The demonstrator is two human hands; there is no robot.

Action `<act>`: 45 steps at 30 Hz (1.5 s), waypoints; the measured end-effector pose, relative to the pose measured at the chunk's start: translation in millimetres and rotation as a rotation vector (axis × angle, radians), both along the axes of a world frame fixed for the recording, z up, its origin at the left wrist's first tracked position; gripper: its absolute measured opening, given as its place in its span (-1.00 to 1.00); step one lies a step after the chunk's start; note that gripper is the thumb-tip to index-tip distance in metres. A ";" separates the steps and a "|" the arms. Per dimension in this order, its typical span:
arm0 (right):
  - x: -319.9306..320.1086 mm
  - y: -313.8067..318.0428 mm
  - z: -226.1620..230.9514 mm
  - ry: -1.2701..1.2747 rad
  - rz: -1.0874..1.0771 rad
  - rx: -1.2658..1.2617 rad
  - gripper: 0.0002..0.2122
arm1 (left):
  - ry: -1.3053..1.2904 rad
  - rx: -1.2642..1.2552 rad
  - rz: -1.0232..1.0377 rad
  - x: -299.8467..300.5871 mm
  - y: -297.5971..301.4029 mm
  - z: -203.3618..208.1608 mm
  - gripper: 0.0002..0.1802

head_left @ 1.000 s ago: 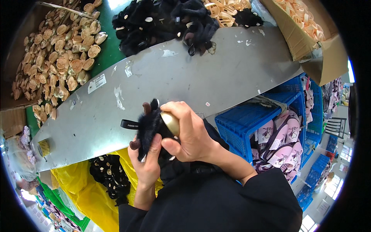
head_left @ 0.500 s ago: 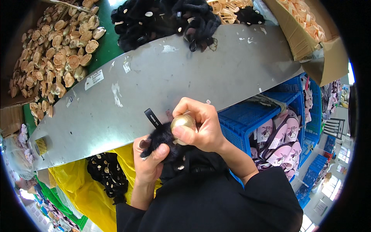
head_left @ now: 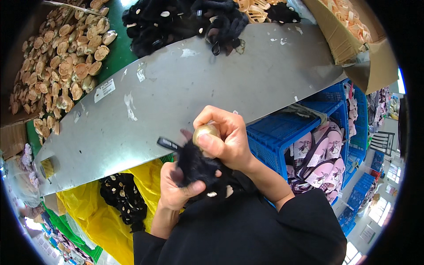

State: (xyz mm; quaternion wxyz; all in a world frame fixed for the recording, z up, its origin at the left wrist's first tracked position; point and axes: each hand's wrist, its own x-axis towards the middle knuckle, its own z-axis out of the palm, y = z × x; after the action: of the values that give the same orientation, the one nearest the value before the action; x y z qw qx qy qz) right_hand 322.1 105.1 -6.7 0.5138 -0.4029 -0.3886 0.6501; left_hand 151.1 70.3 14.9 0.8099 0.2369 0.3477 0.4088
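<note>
Nearby, blue crate (head_left: pixel 282 137) beside hands, grey table (head_left: pixel 185 101) beyond.

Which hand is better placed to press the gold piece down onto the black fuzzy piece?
Right. The right hand already pinches the gold oval piece at the fingertips, directly above the black fuzzy piece. The left hand is underneath, gripping the black fuzzy piece, so it likely serves best as the support.

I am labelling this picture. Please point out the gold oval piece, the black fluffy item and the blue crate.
gold oval piece (head_left: pixel 204 131), head view, its top face.
black fluffy item (head_left: pixel 194 165), head view, its fur middle.
blue crate (head_left: pixel 282 132), head view, its inner wall.
</note>
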 end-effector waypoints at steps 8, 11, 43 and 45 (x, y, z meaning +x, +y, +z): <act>-1.5 -2.0 5.5 0.061 -0.109 0.089 -0.61 | 0.189 -0.036 0.181 3.2 6.6 7.1 -0.47; -2.2 -0.7 -0.8 -0.050 -0.150 0.199 -0.58 | 0.199 0.023 0.215 0.6 5.6 -2.4 -0.52; 8.9 5.4 11.3 -0.776 -0.176 0.642 -0.61 | 0.364 0.302 0.148 7.1 23.0 12.4 -0.75; 11.8 1.2 9.2 -0.519 -0.137 0.498 -0.53 | 0.310 0.317 0.164 6.0 24.5 14.3 -0.74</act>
State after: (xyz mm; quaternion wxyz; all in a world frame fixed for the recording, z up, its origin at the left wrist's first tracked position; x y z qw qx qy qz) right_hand 333.9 106.3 2.6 0.5228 -0.4421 -0.6245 0.3758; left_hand 157.1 94.8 29.1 0.6636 0.3921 0.4174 0.4813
